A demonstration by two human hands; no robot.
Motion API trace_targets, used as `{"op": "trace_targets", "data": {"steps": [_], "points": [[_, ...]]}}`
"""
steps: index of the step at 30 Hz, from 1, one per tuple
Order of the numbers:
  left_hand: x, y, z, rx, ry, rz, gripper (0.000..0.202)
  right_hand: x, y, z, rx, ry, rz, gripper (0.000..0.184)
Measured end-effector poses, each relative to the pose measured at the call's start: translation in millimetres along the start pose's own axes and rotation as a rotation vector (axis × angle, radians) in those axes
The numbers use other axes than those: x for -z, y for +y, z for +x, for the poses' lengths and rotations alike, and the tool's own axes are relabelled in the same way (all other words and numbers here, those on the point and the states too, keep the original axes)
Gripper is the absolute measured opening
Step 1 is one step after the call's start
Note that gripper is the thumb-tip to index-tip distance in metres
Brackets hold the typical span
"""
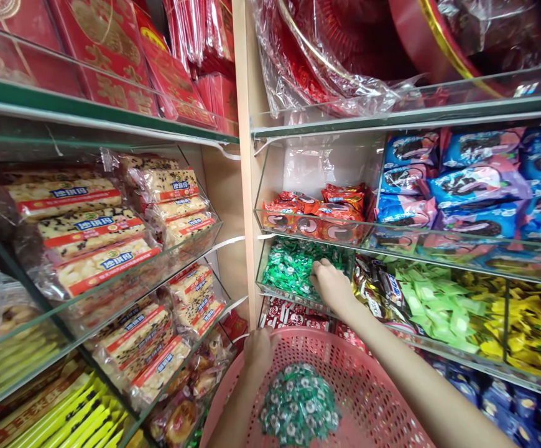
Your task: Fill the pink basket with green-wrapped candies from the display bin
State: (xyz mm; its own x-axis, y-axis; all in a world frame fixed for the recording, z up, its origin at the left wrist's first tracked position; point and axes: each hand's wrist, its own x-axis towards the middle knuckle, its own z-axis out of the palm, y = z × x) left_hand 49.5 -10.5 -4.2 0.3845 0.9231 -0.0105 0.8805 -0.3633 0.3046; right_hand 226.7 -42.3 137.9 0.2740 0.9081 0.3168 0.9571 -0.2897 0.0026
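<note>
Glass shelf (461, 350): its front edge could snag the right arm on the way out, if pulled back low. Pink basket (347, 379), far rim near that edge: could tip if the left hand (257, 350), fingers clenched on the far-left rim, slackens; near-side support out of view. Right hand (330, 283): fingers curled into the green sweets (289, 267) near their compartment's right edge; can't tell if grasping any. Loose grip might spill some. Green pile (301, 404), inside basket: might slide if tilted.
</note>
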Motion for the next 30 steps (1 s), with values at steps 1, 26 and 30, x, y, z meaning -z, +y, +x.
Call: {"op": "trace_targets", "data": {"steps": [1,26,30], "points": [[0.5,0,0,0.0,-0.004,0.0,0.036,1,0,-2,0.003,0.013,0.022,0.016],[6.5,2,0,-0.009,0.03,0.038,0.037,-178,7,-98,0.044,-0.519,1.082,0.01],[6.7,1,-1,-0.02,0.021,0.039,0.038,-182,6,-102,0.036,-0.509,1.078,0.011]]}}
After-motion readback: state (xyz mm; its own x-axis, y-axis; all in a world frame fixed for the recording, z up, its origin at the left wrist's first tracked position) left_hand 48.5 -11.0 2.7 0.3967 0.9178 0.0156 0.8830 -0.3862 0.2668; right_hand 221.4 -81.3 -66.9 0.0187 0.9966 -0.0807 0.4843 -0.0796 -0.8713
